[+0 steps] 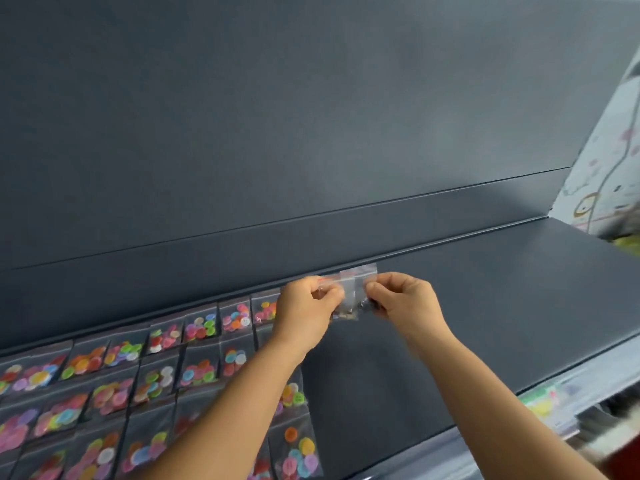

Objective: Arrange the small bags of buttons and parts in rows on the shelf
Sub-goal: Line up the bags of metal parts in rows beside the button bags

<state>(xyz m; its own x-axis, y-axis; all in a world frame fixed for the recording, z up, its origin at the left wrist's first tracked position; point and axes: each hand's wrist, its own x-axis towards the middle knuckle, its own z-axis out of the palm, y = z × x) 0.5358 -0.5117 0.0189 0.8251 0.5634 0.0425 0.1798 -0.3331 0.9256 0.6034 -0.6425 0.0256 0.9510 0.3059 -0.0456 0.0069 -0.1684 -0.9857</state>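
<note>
I have the dark shelf [485, 306] ahead of me, its right half bare and its left half already tiled with bags of coloured buttons [156, 375], laid flat and edge to edge in several rows so each stays readable from the front. The back row runs along the rear lip and ends just left of my hands, which I judge is why I am working there: the next slot continues that line. My left hand [304, 306] and right hand [405, 299] both pinch a small clear bag [353, 285], or perhaps a few bunched together, one on each side, held just above the shelf near the lip. The contents look small and dark; I cannot tell what they are.
</note>
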